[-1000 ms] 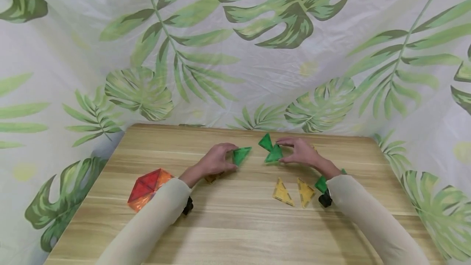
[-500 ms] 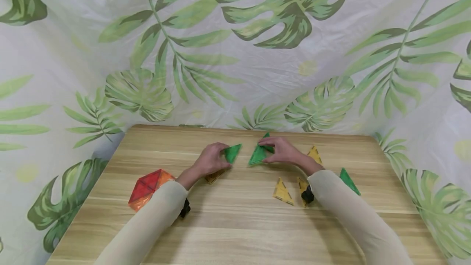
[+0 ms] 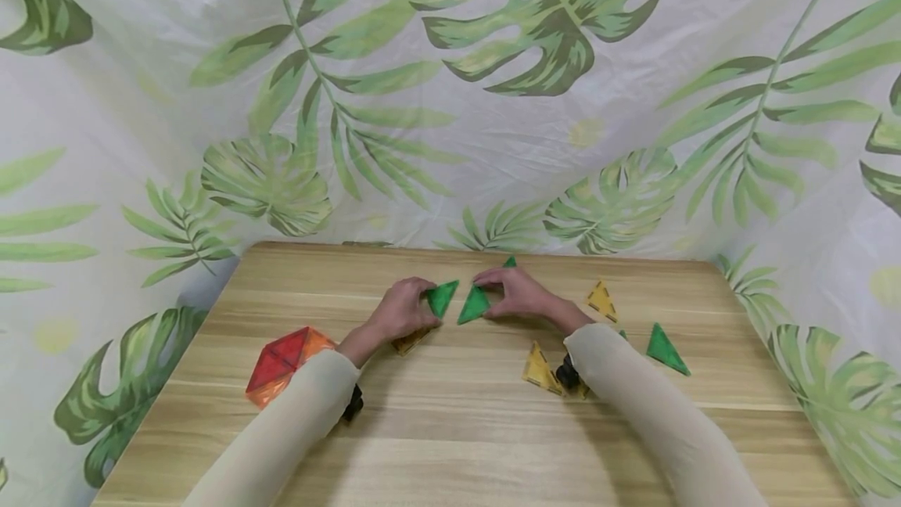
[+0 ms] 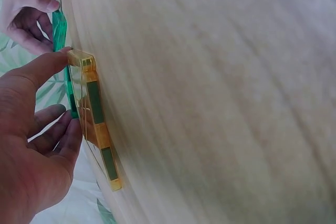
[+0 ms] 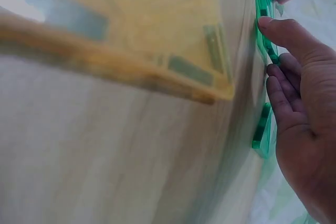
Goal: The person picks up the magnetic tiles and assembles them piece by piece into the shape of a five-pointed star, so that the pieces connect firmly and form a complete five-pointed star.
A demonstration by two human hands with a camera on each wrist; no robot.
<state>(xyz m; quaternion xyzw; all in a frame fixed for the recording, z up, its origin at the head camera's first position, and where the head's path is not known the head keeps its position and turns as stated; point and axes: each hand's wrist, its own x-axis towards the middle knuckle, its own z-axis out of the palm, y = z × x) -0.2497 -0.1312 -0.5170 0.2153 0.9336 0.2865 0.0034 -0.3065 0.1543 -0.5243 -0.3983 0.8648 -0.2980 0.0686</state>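
In the head view, my left hand (image 3: 403,310) holds a green triangular magnetic tile (image 3: 441,300) between thumb and fingers. Facing it across a small gap, another green triangular tile (image 3: 474,306) is pinched by my right hand (image 3: 519,293). Both tiles lie at the tabletop. Partly hidden behind the right hand, a further green tile (image 3: 510,262) shows its tip; the right wrist view has a green tile (image 5: 262,129) beside the fingers. Under the left hand lies a yellow tile (image 3: 410,341), seen edge-on in the left wrist view with dark strips in its rim.
Red and orange tiles form a rounded shape (image 3: 281,362) at the left, partly covered by the left sleeve. Yellow tiles (image 3: 540,370) lie near the right wrist, one partly hidden. Farther right are a yellow tile (image 3: 602,302) and a green tile (image 3: 666,349). A patterned cloth hangs behind the table (image 3: 436,444).
My right hand has slid its green tile leftward, close to the other one. The left hand has shifted slightly left with its tile. Yellow and green tiles at the right have come into view.
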